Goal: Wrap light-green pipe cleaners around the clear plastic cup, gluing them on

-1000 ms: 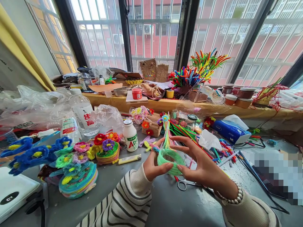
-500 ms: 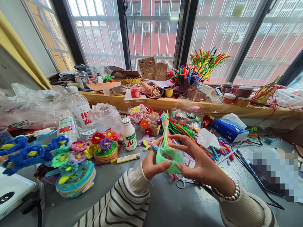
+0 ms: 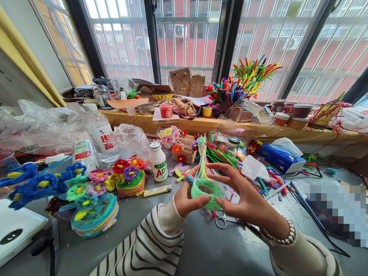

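Observation:
Between my two hands I hold a small round pot of coiled light-green pipe cleaners (image 3: 212, 204), tilted so its dark hollow inside faces me. My left hand (image 3: 184, 199) wraps its left side, thumb on the near rim. My right hand (image 3: 247, 197) grips the other side, thumb tip on the front wall and fingers arched over the far side. Pale pink and yellow pipe-cleaner strands (image 3: 202, 166) run up beyond the pot; whether they are joined to it I cannot tell. Just below the right hand lie scissors (image 3: 221, 221), partly covered.
Pipe-cleaner flower pots (image 3: 94, 214) stand at left, near a white drink bottle (image 3: 158, 163) and a yellow lighter (image 3: 157, 191). A blue tissue pack (image 3: 277, 157) and loose pipe cleaners (image 3: 276, 178) lie at right. Behind, paint jars (image 3: 300, 111) line the cloth-covered ledge (image 3: 138, 120).
The whole view has shifted slightly, so things sit a little further right. Both hands keep their hold on the green pot, with hardly any change in finger position.

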`<state>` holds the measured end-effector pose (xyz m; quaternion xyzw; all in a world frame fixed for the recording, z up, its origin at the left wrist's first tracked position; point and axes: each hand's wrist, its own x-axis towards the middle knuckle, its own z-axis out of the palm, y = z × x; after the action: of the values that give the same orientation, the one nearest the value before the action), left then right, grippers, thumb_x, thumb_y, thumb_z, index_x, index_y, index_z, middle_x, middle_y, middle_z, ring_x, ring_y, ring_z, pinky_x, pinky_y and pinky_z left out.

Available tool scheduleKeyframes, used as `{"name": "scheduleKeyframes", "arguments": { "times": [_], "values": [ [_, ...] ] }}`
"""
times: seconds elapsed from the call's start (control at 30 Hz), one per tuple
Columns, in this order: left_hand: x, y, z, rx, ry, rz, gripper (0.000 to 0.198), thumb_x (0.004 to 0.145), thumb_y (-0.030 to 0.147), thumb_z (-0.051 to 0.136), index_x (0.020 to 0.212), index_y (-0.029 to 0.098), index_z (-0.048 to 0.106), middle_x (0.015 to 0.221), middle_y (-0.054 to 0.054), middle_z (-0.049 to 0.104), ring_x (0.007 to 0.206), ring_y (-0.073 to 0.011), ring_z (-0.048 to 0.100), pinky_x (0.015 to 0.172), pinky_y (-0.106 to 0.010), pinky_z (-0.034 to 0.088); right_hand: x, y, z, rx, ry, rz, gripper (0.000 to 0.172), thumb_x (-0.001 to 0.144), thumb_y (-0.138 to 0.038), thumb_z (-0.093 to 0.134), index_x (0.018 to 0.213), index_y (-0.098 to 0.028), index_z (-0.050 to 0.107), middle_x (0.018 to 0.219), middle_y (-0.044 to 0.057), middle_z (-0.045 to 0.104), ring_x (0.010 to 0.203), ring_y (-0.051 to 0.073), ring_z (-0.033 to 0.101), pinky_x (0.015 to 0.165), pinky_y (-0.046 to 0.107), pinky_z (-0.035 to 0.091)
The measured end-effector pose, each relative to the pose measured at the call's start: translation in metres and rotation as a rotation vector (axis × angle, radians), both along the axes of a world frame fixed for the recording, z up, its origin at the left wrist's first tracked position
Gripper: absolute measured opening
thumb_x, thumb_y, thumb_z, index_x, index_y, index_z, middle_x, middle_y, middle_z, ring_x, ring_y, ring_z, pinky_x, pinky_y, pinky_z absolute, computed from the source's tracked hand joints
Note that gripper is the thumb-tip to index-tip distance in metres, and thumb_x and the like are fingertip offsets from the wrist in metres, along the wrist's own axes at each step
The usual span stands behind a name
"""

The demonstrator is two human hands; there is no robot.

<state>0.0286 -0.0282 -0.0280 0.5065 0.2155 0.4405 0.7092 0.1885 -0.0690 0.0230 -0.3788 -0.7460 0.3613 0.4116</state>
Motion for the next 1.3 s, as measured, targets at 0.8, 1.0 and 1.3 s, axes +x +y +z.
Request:
{"name": "scheduleKeyframes", "arguments": {
  "times": [0.8, 1.0, 1.3],
  "values": [
    [-0.001, 0.004, 0.0, 0.024, 0.009, -0.028, 0.1, 0.057, 0.035, 0.071, 0.135, 0.021, 0.009, 0.111, -0.011, 0.058, 0.098, -0.0278, 0.055, 0.084, -0.04, 0.041, 0.008, 0.0, 0.003, 0.051, -0.057, -0.057, 0.05, 0.074, -0.017, 0.054, 0.119, -0.026, 0.036, 0.128, 0.006, 0.041, 0.118, 0.022, 0.04, 0.096, 0.04, 0.036],
    [0.0, 0.001, 0.0, 0.03, -0.002, 0.035, 0.099, 0.059, 0.034, 0.07, 0.135, 0.022, 0.008, 0.107, -0.009, 0.059, 0.097, -0.028, 0.056, 0.085, -0.041, 0.04, 0.008, -0.004, 0.01, 0.222, -0.266, -0.198, 0.042, 0.068, -0.02, 0.059, 0.107, -0.022, 0.045, 0.129, 0.009, 0.039, 0.123, 0.023, 0.032, 0.101, 0.041, 0.028],
    [0.0, -0.001, 0.003, 0.064, -0.058, 0.032, 0.101, 0.061, 0.031, 0.068, 0.135, 0.019, 0.002, 0.096, -0.007, 0.064, 0.094, -0.0275, 0.058, 0.087, -0.045, 0.039, 0.0, -0.012, 0.011, 0.354, -0.436, -0.269, 0.016, 0.067, -0.021, 0.059, 0.083, -0.024, 0.055, 0.132, 0.004, 0.034, 0.122, 0.026, 0.031, 0.099, 0.047, 0.026]
  ]
}}
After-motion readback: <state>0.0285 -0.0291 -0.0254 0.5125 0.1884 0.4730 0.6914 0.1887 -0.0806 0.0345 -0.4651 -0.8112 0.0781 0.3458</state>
